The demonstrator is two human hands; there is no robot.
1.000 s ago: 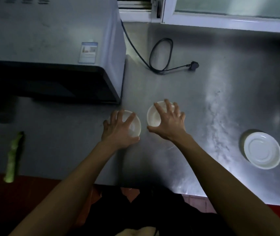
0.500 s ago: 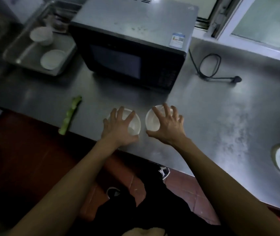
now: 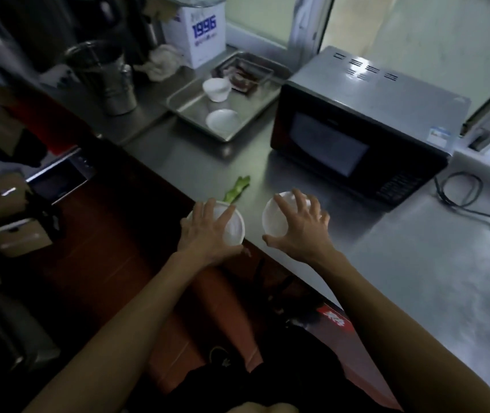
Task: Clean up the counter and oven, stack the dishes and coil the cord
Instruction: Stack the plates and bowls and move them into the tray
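My left hand (image 3: 208, 231) grips a small white bowl (image 3: 235, 231) from above, over the counter's front edge. My right hand (image 3: 300, 228) grips a second white bowl (image 3: 273, 216) the same way, a little to the right. Both bowls seem lifted off the steel counter (image 3: 416, 263). Behind them stands the black microwave oven (image 3: 357, 129), door shut. Its black cord (image 3: 461, 195) lies in a loose loop on the counter to the right, plug end free. A green vegetable scrap (image 3: 238, 189) lies just behind the left bowl.
A metal tray (image 3: 184, 105) at the back left holds a white bowl (image 3: 216, 89), a white saucer (image 3: 221, 120) and a clear container. A steel pot (image 3: 104, 76) and a white box (image 3: 196, 31) stand further left. The floor is red-brown below the counter edge.
The view has swung left, so the tray and pot come into sight and the saucer at the right is out of frame. Both hands still hold their bowls and have drifted left toward the counter edge.
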